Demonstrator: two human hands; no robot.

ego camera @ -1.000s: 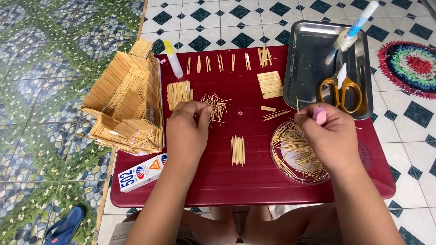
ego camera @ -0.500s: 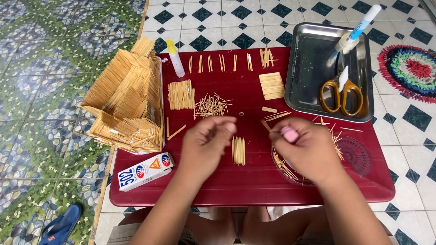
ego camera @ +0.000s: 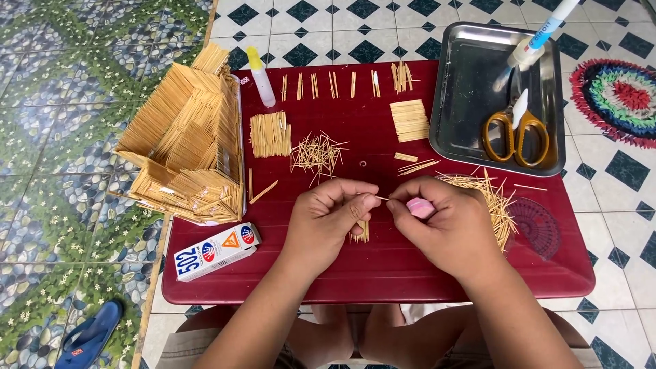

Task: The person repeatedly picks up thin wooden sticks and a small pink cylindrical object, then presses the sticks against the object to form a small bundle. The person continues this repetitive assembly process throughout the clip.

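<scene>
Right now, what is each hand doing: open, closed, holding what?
Left hand: closed, fingers pinching a thin toothpick.
Right hand: closed on a small pink object, meeting the toothpick's other end.

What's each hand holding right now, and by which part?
The left hand pinches a thin toothpick by its left end. The right hand grips a small pink tool between thumb and fingers, meeting the toothpick's other end.

Head camera looks steeply down, close over red table point(ego camera: 273, 287)
</scene>
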